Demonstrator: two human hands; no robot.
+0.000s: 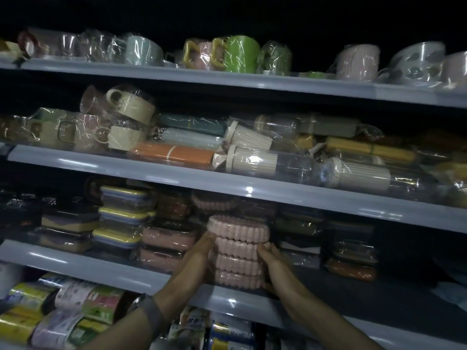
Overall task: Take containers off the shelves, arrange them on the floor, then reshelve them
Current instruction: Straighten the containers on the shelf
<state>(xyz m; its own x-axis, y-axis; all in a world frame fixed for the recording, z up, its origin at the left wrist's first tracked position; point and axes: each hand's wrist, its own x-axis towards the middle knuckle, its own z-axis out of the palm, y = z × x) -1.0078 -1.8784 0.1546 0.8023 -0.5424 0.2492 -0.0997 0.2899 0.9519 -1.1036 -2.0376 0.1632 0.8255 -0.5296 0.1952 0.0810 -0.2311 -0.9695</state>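
A stack of pink scalloped round containers (238,251), wrapped in clear plastic, stands at the front of the third grey shelf (101,270). My left hand (199,253) holds its left side and my right hand (271,258) holds its right side, fingers curled round the stack. Another pink scalloped container (213,202) lies behind it, higher up. A watch sits on my left wrist.
Wrapped lunch boxes (121,223) with yellow lids and pink boxes (166,238) crowd the same shelf to the left; dark boxes (351,251) to the right. Mugs (241,56) fill the top shelf, ribbed jars (255,157) the second. Labelled packs (63,306) lie below.
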